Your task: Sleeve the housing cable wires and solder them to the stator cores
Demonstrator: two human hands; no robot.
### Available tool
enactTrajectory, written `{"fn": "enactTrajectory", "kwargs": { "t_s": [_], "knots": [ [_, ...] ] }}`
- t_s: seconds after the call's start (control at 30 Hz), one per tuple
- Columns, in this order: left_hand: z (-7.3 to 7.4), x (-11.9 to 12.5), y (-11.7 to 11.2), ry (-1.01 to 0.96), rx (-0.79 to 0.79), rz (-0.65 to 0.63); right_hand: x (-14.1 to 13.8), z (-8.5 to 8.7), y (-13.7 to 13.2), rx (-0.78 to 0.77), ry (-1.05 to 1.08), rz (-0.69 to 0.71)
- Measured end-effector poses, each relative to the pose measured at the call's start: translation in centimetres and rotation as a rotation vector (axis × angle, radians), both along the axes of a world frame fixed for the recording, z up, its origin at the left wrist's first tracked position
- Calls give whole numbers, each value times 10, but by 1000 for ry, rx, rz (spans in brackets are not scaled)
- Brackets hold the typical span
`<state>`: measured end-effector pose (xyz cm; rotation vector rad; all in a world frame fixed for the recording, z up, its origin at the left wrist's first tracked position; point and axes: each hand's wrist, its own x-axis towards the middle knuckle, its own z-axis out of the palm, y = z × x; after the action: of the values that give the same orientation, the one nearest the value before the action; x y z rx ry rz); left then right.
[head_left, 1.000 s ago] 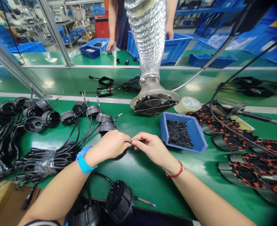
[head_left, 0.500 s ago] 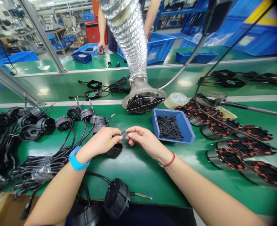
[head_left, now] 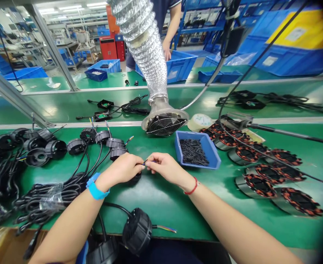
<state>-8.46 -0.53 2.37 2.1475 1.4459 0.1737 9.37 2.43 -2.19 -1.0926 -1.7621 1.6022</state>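
Over the green bench, my left hand [head_left: 126, 167] and my right hand [head_left: 165, 168] meet fingertip to fingertip. Between them are thin insulated wires [head_left: 144, 162], dark blue where they show, pinched from both sides. My fingers hide most of their length. Under my left hand, a round black plastic housing [head_left: 135, 178] is partly covered. To the right of my right hand stands a blue bin [head_left: 215, 161] of short black tube pieces [head_left: 192, 151]. Nearer me, another black housing [head_left: 137, 230] with a cable and coloured wire ends [head_left: 165, 229] lies at the bench edge.
A foil duct [head_left: 147, 47] ends in a grilled hood [head_left: 165, 124] beyond my hands. Copper-wound stators [head_left: 260, 185] stand at right. Black housings [head_left: 76, 146] and bundled cables [head_left: 51, 196] lie at left. Across the bench, a person's hand [head_left: 166, 50] is beside a blue crate [head_left: 181, 66].
My right fingers have closed in on the wires, nearer my left fingertips, and the yellow wire end no longer shows. The view has shifted slightly. The person opposite has moved one arm out of sight.
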Motion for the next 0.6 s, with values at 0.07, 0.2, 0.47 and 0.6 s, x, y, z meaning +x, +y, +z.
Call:
{"fn": "enactTrajectory", "kwargs": {
  "t_s": [0.07, 0.2, 0.47, 0.6],
  "knots": [
    [0, 2, 0, 51, 21, 13, -4, -4, -3, 42, -32, -26],
    [-1, 3, -1, 40, 34, 59, -5, -5, -7, 77, -37, -44],
    [-8, -5, 10, 105, 284, 348, 59, 23, 26, 571, -93, -579],
    [-16, -9, 15, 229, 340, 414, 88, 17, 49, 582, -302, -660]
  ]
}}
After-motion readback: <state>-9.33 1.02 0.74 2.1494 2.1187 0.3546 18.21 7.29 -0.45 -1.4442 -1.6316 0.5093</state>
